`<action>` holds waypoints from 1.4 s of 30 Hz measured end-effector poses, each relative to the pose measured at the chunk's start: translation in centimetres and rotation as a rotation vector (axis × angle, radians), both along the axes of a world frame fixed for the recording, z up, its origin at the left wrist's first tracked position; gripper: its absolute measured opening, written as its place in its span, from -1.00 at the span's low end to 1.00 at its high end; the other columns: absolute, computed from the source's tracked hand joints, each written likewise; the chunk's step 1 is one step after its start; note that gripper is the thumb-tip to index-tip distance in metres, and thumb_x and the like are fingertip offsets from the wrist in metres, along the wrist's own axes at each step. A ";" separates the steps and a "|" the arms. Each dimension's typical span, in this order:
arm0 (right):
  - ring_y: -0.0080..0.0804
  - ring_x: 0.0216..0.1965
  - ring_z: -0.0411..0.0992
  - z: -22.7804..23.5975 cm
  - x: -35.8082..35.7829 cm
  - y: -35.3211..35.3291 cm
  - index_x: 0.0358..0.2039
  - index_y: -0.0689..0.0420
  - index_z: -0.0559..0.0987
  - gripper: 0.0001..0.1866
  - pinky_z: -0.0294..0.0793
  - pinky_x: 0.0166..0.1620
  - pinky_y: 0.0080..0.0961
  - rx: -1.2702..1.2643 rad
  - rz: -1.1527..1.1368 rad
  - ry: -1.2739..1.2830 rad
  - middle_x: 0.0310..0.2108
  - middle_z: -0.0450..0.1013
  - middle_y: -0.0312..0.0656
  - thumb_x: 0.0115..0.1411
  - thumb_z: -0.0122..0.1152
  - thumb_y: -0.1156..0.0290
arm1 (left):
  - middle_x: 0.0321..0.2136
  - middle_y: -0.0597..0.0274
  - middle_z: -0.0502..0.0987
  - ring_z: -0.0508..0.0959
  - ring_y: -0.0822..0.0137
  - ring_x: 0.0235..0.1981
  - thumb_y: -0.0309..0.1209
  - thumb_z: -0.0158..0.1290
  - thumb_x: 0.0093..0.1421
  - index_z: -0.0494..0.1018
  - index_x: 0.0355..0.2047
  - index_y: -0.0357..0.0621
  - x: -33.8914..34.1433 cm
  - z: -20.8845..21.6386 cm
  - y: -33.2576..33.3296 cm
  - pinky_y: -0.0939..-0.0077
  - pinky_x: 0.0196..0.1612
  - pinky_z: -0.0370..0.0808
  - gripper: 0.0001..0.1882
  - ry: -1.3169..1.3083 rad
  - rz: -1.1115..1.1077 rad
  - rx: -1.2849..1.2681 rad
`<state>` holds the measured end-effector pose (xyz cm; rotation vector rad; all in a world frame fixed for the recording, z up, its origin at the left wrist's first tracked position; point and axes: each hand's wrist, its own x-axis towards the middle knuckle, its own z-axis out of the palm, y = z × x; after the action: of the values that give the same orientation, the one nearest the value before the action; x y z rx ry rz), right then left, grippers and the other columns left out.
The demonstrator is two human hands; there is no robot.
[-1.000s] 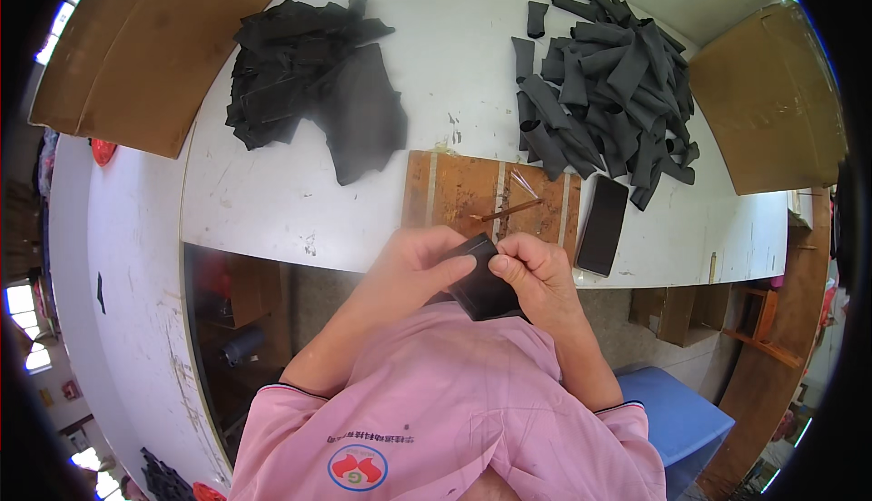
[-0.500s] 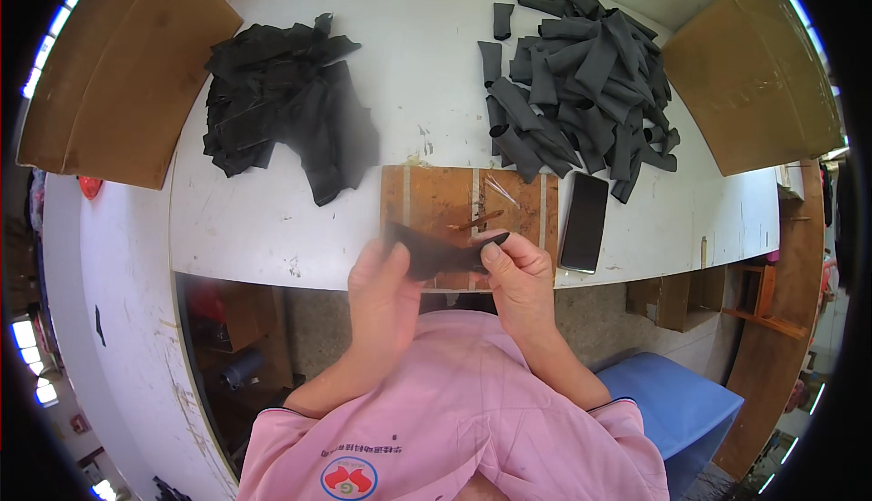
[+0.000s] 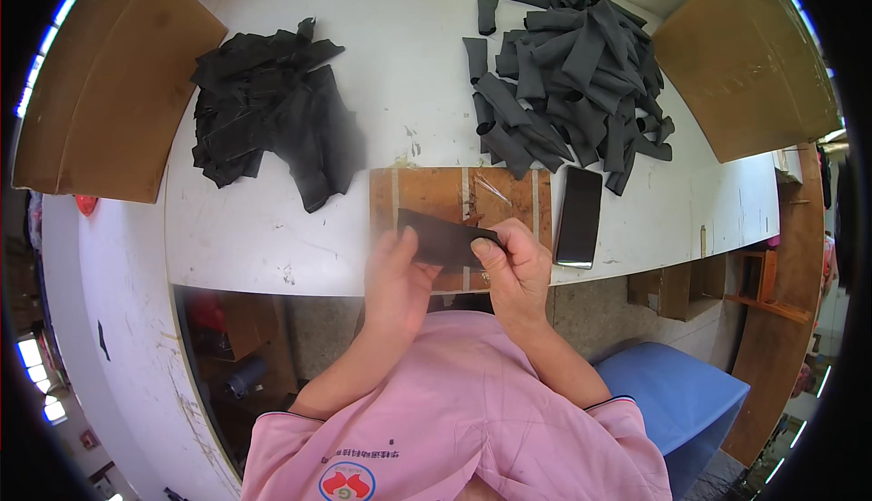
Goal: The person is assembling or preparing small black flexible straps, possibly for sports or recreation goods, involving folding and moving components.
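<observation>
Between my two hands a black fabric sleeve (image 3: 445, 239) is stretched out flat above a brown wooden board (image 3: 381, 194). My left hand (image 3: 396, 274) pinches its left end, thumb on top. At the other end my right hand (image 3: 518, 269) grips the sleeve between thumb and curled fingers. A small brown stick lies on the board, mostly hidden behind the sleeve, with thin white sticks (image 3: 493, 190) nearby. Dark fabric pieces (image 3: 263, 106) form a crumpled pile at the far left. A heap of dark grey fabric tubes (image 3: 581, 65) lies at the far right.
A black phone (image 3: 579, 218) lies right of the board on the white table (image 3: 245, 238). Cardboard boxes stand at the left (image 3: 109, 83) and right (image 3: 749, 65) sides. Below the table edge at right is a blue bin (image 3: 668, 392).
The sleeve, bunched and twisted before, is now spread flatter between my hands. My left hand has shifted slightly right. The whole view has turned a little.
</observation>
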<state>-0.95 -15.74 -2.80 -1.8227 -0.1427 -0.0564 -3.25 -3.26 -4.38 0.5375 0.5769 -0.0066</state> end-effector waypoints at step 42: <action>-0.32 -0.61 0.31 1.6 -0.7 -1.4 -0.54 0.29 0.44 -0.84 0.24 -0.57 -0.51 -0.005 0.193 0.099 -0.60 0.32 -0.15 -0.12 0.21 0.49 | -0.55 0.37 0.44 0.38 0.61 -0.52 -0.56 0.01 0.03 0.40 -0.49 -0.26 0.0 3.0 1.2 0.77 -0.44 0.32 -0.97 -0.236 -0.473 0.614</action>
<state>-1.69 -17.15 -1.22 -1.8045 -0.2474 0.1699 -3.24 -2.09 -1.41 1.2463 0.1999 -0.2173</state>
